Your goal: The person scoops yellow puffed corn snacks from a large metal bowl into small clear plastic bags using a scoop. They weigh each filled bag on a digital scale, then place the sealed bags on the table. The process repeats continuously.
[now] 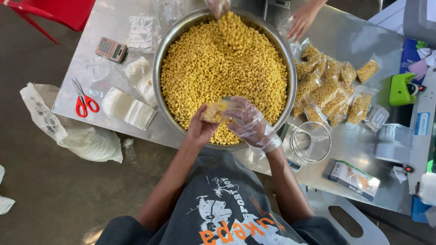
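Small bag [214,111] – between both hands – over bowl [160,59].

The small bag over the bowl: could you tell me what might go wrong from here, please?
1. The bag is held in the bare left hand while the gloved right hand fills it by the bowl's near rim; puffs could spill onto the table.
2. The loose glove might snag.
3. Another person's hands work the same bowl, so elbows may bump.
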